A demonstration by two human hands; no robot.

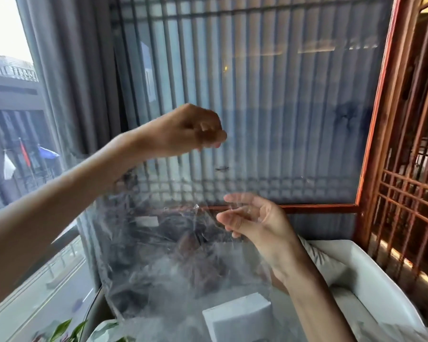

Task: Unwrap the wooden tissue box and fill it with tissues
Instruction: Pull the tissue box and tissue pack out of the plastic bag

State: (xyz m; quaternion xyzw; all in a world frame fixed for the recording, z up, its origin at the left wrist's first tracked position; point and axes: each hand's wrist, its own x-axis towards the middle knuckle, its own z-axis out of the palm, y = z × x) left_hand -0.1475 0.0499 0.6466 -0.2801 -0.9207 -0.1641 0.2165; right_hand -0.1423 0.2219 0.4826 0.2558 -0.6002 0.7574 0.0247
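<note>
A clear plastic wrap [173,262] hangs in front of me. My left hand [195,130] is raised high and pinches its top edge with curled fingers. Lower and to the right, my right hand [252,218] is open with relaxed fingers, palm turned toward the film and touching it. Through the film, a dark brown wooden shape [198,245] shows blurred; I cannot tell whether it is the tissue box. A white block that looks like a tissue pack [237,317] lies at the bottom centre on a pale surface.
A white chair [371,280] stands at the right. A red-brown wooden lattice screen [410,169] rises behind it. Grey curtains [79,82] and a window fill the left. Green leaves [67,329] poke up at the bottom left.
</note>
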